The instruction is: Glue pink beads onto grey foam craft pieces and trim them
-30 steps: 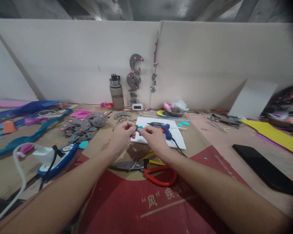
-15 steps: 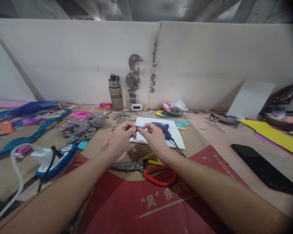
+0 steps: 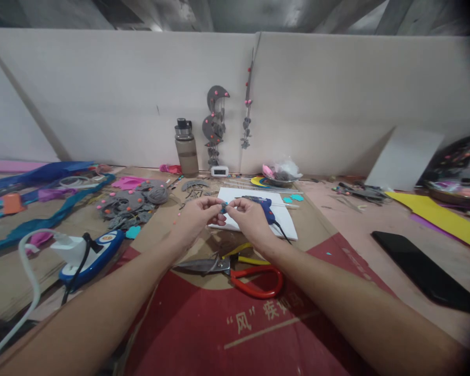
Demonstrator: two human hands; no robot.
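Between the fingertips of both hands is a small blue piece (image 3: pixel 224 207), too small to make out fully. My left hand (image 3: pixel 201 215) pinches it from the left, and my right hand (image 3: pixel 247 215) pinches it from the right. Behind the right hand a blue glue gun (image 3: pixel 267 210) lies on a white sheet (image 3: pixel 282 225), its black cord running toward me. Below the hands rest scissors with red handles (image 3: pixel 258 282) and a yellow-handled tool (image 3: pixel 250 259), partly overlapping. Small teal cut-outs (image 3: pixel 296 197) lie at the sheet's far right.
Grey felt pieces with pink and orange dots (image 3: pixel 125 204) pile up at left, near a blue-and-white power strip (image 3: pixel 96 258). A bottle (image 3: pixel 186 151) and small digital clock (image 3: pixel 220 171) stand by the wall. A black phone (image 3: pixel 423 269) lies at right, near yellow sheets (image 3: pixel 438 216).
Both hands have shifted slightly, and more of the blue piece shows between the fingertips. The objects on the table have stayed where they were.
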